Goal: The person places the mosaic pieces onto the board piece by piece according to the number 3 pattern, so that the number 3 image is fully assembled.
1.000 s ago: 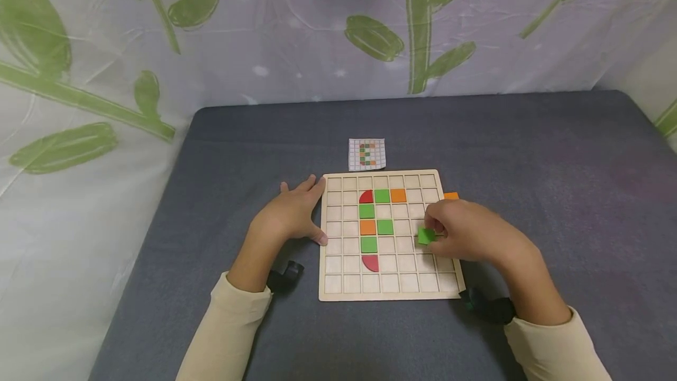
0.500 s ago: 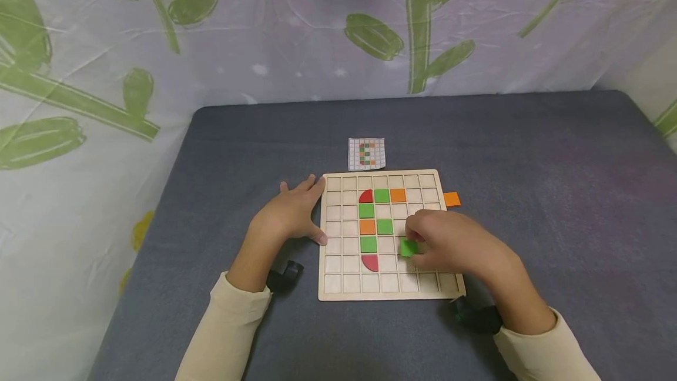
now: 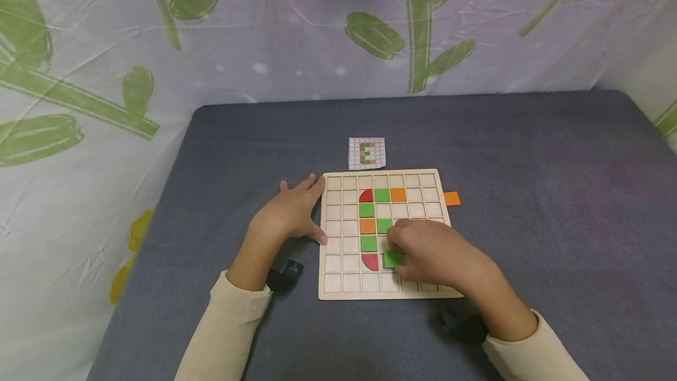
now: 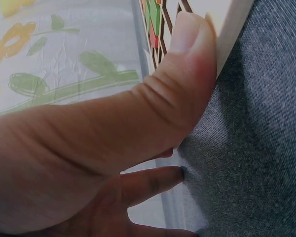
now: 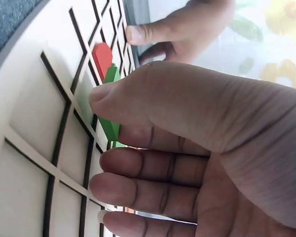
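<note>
A wooden grid board (image 3: pixel 333 283) lies on the table, with red quarter-circle, green and orange tiles set in its cells in a C-like column. My right hand (image 3: pixel 436 251) pinches a green square tile (image 3: pixel 392 259) between thumb and index finger, over the cell beside the lower red quarter-circle tile (image 3: pixel 371 262). In the right wrist view the green tile (image 5: pixel 111 129) is tilted against the board, partly behind the thumb. My left hand (image 3: pixel 290 211) rests at the board's left edge, fingers spread, with the thumb (image 4: pixel 187 54) touching the rim.
A small printed pattern card (image 3: pixel 367 153) lies just beyond the board. One loose orange square tile (image 3: pixel 452 199) is at the board's right edge. The dark cloth-covered table (image 3: pixel 555 193) meets a curtain printed with leaves (image 3: pixel 307 28).
My right hand has moved left and nearer across the board with the green tile, uncovering the loose orange tile at the right edge. The left hand has stayed in place.
</note>
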Demonstrator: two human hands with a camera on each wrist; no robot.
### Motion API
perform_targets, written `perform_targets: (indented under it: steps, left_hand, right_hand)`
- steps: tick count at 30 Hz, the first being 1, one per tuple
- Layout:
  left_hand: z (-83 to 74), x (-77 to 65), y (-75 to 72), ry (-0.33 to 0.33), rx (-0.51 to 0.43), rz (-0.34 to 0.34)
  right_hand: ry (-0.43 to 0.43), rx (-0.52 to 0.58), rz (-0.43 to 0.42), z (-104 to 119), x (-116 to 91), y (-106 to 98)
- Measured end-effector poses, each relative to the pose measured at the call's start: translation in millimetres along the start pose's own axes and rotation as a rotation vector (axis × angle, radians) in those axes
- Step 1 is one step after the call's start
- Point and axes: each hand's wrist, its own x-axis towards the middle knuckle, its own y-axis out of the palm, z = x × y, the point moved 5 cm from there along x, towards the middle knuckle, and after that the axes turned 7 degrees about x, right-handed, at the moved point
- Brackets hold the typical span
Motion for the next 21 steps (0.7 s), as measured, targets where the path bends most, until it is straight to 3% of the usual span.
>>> perform_targets:
  steps: [21]
  left_hand:
    - [-0.3, -3.9, -4.0, 0.001, -0.008, 0.011]
  right_hand:
    - [0.008, -0.037, 0.000, 7.0, 2.0, 2.3]
